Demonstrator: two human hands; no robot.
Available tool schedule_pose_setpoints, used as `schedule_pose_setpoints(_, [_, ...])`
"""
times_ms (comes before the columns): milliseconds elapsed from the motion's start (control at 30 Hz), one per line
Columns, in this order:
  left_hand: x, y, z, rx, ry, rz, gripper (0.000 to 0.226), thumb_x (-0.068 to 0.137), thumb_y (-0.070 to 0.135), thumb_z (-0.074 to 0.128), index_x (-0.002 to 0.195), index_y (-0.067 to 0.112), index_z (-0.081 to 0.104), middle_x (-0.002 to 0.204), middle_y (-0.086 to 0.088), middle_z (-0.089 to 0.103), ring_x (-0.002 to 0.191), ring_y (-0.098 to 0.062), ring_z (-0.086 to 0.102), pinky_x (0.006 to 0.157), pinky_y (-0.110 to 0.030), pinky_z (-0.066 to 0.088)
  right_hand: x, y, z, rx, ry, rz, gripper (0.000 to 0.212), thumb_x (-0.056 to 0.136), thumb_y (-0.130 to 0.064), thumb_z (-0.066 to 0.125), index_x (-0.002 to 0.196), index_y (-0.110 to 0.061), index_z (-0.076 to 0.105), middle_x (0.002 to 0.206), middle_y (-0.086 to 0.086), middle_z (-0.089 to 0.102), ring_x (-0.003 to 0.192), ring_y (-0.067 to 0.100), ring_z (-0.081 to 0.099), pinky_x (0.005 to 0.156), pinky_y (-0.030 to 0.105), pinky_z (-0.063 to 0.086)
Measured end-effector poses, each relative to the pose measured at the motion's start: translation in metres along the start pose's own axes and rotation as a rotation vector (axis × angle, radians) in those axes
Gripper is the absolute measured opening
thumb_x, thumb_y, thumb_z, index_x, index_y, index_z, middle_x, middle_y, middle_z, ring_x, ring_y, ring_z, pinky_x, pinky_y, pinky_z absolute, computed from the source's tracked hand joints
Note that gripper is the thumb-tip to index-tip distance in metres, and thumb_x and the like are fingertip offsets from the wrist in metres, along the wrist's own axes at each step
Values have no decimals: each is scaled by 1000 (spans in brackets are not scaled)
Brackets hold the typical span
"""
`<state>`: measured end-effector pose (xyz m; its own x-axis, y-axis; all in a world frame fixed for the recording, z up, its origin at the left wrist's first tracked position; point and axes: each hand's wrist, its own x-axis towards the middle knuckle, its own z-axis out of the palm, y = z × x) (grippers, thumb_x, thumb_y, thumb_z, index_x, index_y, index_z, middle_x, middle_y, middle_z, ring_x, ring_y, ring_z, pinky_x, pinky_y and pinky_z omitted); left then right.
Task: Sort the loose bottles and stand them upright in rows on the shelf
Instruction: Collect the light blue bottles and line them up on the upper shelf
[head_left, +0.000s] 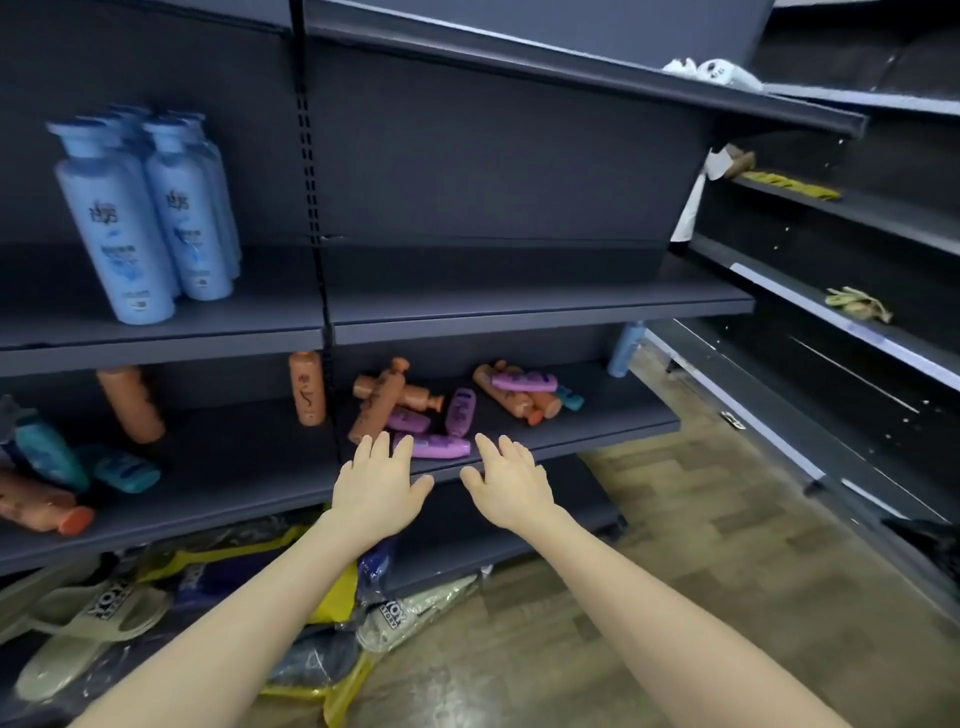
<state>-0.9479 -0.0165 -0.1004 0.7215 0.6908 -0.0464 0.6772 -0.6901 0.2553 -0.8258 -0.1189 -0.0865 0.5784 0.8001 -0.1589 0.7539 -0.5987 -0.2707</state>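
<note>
- Bagged slippers (93, 618) lie on the lowest level, below the left forearm and nearer than either hand.
- The left hand (382, 480) hovers palm down at the front edge of the shelf (234, 467), with its fingers straight and spread, and holds nothing.
- The right hand (511, 480) is just beside it, also palm down with its fingers spread, and grips nothing.
- A purple bottle (434, 446) lies on its side just beyond the fingertips, between the two hands. Whether the left fingers touch it cannot be told.
- Just past it, two more purple bottles (461, 412) lie flat ahead of the gap between the hands.
- Beyond the left hand's fingers, several orange bottles (382, 397) lie crossed in a loose heap.
- Beyond the right hand and a little to its right is a second heap of orange bottles (511, 397), with a purple one on top and a teal one at its right end.
- An orange bottle (307, 388) stands upright beyond and to the left of the left hand, by the shelf post.
- Well to the left of the left hand, teal bottles (52, 452) and further orange ones lie loose.
- Farthest off, above and to the left of both hands, tall blue bottles (145, 218) stand in rows on the upper shelf.
</note>
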Motion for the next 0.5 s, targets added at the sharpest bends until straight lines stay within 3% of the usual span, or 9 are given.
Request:
schedule_pose_setpoints(233, [28,33,25,2,-90,96,55,94,47,40,136,13,34,136,-9,41,130,-29,33,98,-41,37,-5,45,2,30,-52,170,56,101,-38,31,151,-18,16,157,12,14,145,28,9,111,48,19])
schedule_pose_setpoints(500, [82,58,53,75,-228,227,58,95,49,39,141,14,30,144,-10,35,136,-30,27,104,-42,33,17,84,8,76,-52,361,56,100,-38,32,150,-18,17,157,9,15,144,28,11,111,48,21])
